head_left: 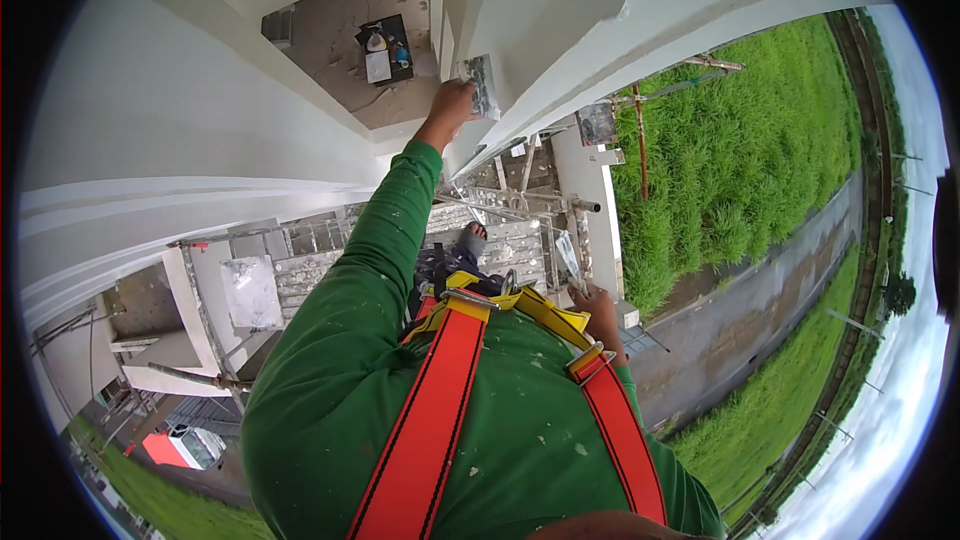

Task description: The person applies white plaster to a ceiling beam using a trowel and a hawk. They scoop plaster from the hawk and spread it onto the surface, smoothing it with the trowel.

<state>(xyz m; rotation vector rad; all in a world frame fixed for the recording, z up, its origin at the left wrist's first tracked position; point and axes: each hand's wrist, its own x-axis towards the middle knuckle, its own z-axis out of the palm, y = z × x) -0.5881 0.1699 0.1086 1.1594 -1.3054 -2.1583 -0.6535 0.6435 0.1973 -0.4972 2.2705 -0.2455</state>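
Observation:
My left arm reaches up to a pale grey wall edge (505, 30). In my left hand (452, 112), its fingers closed, is a wide flat putty knife (482, 90). The blade, smeared with grey and white, lies at the wall's edge; whether it touches cannot be told. Lower on the right, near my waist, my right hand (597, 312) is closed round another flat-bladed trowel (568, 258). Its pale, smeared blade points up, apart from the wall. How the right fingers wrap the handle is partly hidden.
I wear a red and yellow safety harness (440, 420). Under my foot (475, 230) are worn scaffold planks (510, 245), with metal poles around. Through an opening, a dark board (397, 48) holds several items. Far below are grass (740, 140), a road (760, 290) and a red-white vehicle (185, 448).

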